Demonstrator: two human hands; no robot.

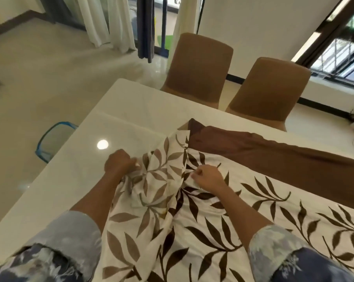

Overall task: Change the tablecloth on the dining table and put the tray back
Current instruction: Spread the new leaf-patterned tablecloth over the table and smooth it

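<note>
A white tablecloth printed with brown leaves and edged by a dark brown band lies partly unfolded over the right half of the glossy white dining table. A folded flap of it stands bunched in the middle. My left hand grips the left edge of that flap. Just to the right, my right hand pinches a fold of the same cloth. The table's left and far parts are bare. No tray is in view.
Two brown upholstered chairs stand at the table's far side. A blue-rimmed chair or bin sits on the floor by the left edge. Curtains and a glass door are at the back, a barred window at the right.
</note>
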